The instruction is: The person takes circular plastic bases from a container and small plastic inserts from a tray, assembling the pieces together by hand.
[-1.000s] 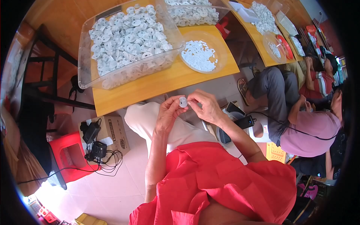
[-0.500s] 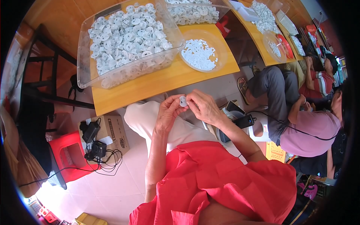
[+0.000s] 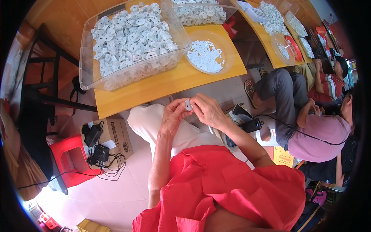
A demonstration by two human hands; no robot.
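Between the fingertips of both hands is a small round white plastic part (image 3: 188,104) with small dark spots on its face. My left hand (image 3: 173,115) pinches it from the left, fingers curled. From the right, the thumb and fingers of my right hand (image 3: 208,110) press at its edge; whether a smaller piece sits under them is hidden. Both hands are above my lap, just short of the table (image 3: 154,86). On that table stand a clear bin (image 3: 87,73) heaped with similar white round parts and a shallow clear bowl (image 3: 229,54) of tiny white pieces.
Behind the bowl is another bin of white parts (image 3: 199,15). To the left are a red stool (image 3: 63,149) and a cardboard box (image 3: 123,133) with black adapters (image 3: 101,152) and cables. Seated co-workers, one in a pink shirt (image 3: 319,141), are at the right near a second table (image 3: 266,44).
My right hand's fingers have shifted slightly left over the white part, covering more of its right edge. The rest looks nearly the same.
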